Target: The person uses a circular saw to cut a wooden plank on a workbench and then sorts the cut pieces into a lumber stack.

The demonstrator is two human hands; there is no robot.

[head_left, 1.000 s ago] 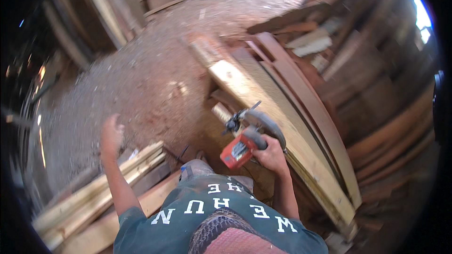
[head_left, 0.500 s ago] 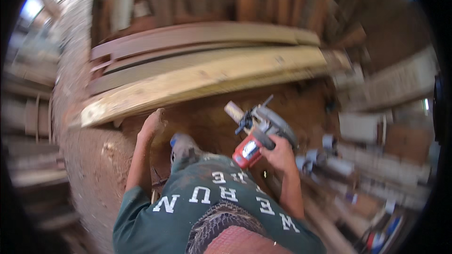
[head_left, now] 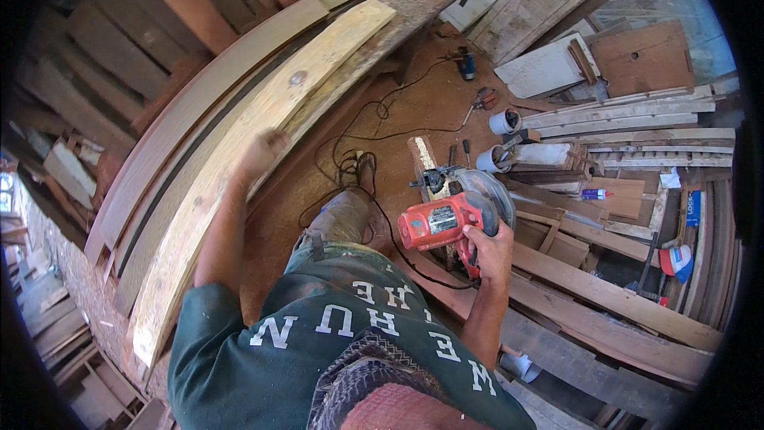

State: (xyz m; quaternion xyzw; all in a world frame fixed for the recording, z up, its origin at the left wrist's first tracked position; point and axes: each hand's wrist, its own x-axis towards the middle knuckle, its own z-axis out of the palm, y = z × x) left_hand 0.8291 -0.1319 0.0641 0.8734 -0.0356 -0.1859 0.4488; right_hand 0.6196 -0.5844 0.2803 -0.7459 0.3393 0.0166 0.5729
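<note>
In my right hand is a red circular saw with a dark handle. My fingers are wrapped around that handle, and the grey blade guard faces away to the right. A black power cord runs from the saw across the floor. My left hand is at the inner edge of a pale wooden plank; whether it touches the wood cannot be made out. Its fingers are blurred, and nothing shows in them. The plank lies on a darker, rough board.
Beyond the pale plank lie longer boards. On the brown floor are a tangle of cord, a dark blue power tool and white pots. Stacked timber fills the right, with a red-and-white cap on it.
My view has turned to the right, so the planks now slant up toward the right. My left hand has gone from beside the pale plank to its edge. The saw stays in my right hand.
</note>
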